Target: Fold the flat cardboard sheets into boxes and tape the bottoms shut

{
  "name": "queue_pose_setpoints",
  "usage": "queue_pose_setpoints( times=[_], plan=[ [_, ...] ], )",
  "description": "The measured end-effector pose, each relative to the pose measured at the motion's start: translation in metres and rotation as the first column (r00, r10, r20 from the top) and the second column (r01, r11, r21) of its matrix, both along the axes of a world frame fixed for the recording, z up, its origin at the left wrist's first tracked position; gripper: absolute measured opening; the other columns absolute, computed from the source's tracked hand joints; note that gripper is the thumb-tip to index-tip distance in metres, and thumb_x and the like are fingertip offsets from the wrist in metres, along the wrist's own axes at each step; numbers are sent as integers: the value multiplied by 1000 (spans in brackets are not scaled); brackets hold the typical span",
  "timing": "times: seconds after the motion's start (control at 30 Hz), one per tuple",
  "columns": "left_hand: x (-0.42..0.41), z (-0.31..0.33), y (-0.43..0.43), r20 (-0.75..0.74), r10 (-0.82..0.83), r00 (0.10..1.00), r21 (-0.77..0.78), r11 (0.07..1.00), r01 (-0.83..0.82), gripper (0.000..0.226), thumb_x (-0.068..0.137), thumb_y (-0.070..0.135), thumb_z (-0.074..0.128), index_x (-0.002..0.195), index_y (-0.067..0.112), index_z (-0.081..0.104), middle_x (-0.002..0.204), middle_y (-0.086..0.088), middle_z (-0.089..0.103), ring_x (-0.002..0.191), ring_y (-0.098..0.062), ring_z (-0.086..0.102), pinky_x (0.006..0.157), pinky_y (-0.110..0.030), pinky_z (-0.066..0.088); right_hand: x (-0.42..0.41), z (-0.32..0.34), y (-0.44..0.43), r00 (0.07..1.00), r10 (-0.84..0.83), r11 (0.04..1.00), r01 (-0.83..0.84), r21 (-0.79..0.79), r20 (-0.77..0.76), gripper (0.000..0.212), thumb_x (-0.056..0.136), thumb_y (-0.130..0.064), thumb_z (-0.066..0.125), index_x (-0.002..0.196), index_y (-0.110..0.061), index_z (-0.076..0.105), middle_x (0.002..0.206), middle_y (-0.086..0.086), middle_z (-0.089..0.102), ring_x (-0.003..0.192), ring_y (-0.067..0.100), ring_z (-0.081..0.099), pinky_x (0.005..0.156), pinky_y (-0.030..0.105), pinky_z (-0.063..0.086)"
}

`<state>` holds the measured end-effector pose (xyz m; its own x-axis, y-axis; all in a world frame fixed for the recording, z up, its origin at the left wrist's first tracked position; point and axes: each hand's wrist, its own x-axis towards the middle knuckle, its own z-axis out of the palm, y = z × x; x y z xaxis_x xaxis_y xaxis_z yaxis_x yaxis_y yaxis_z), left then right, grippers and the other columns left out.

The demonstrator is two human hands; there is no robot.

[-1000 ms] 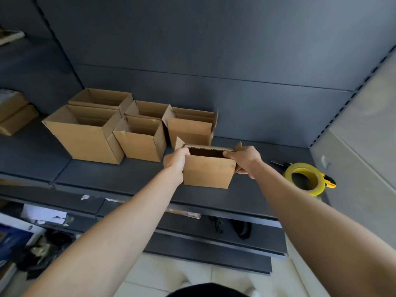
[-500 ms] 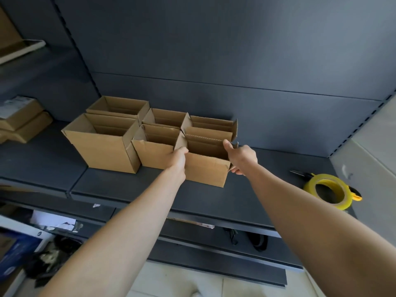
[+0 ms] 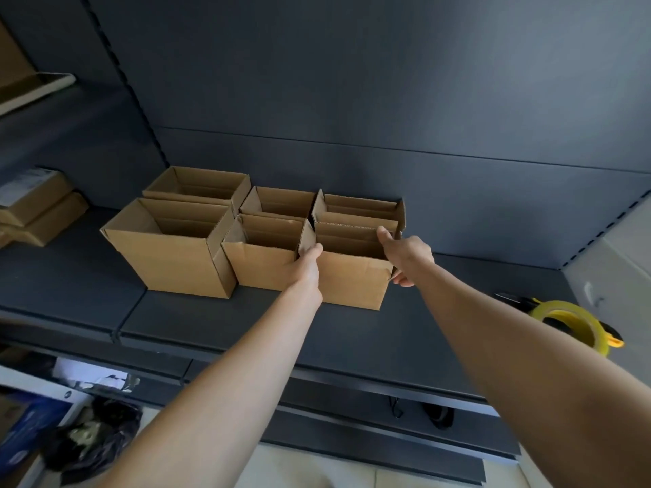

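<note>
Left hand (image 3: 307, 266) pinches the top-left corner of the small box (image 3: 352, 281), right hand (image 3: 407, 253) grips its right wall; it sits on the shelf (image 3: 317, 332), tucked against the finished boxes (image 3: 259, 265). Light cardboard, probably stiffest at corners, buckling mid-panel.

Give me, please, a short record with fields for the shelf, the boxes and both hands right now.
surface: dark grey metal shelf
held item: small open-topped brown cardboard box, front right of the group
left hand: grips its left corner
right hand: grips its right side
neighbours: five other open brown cardboard boxes, beside and behind
tool: yellow roll of tape, far right, untouched
</note>
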<state>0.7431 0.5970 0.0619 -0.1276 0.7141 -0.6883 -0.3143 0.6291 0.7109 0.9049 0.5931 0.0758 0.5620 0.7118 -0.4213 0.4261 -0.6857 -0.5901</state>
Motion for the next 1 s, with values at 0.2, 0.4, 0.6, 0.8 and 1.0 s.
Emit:
queue_pose_setpoints(
  times=[0.2,0.4,0.6,0.8,1.0],
  plan=[
    [0,-1,-2,18,24,1000,-19,1000,-23,85,79,43,72,146,16,27,147,-9,35,135,-29,35,113,-45,28,-1,1,0,1000,1,1000,-1,-9,-7,67,79,-78,40,84,-12,51,69,8,63,55,21,65,42,23,47],
    [-7,4,-5,63,-1,998,-1,1000,1,77,83,35,69,145,13,29,148,-9,34,136,-28,33,114,-45,26,3,6,-2,999,-37,999,37,-2,-27,76,79,-81,34,98,-11,55,79,9,61,63,25,65,63,33,58],
    [-15,7,-15,74,-37,997,4,999,37,72,83,33,70,142,16,33,143,-8,40,131,-29,39,111,-46,33,6,8,-6,994,-108,992,106,71,26,79,83,-77,30,102,-7,60,94,11,65,77,28,64,68,33,53],
    [-19,11,-29,40,-35,999,2,999,35,60,83,32,68,135,16,42,135,-8,47,122,-30,46,105,-44,40,6,17,-16,984,-150,981,135,139,102,64,88,-70,30,94,-9,50,90,9,55,80,28,55,67,33,43],
    [-20,31,-44,-203,-44,978,129,989,72,8,89,16,57,93,15,51,89,-2,52,72,-15,49,62,-27,39,-6,39,-29,954,-117,953,29,303,278,55,93,-60,33,85,-9,51,78,5,52,76,27,52,63,32,40]
  ],
)
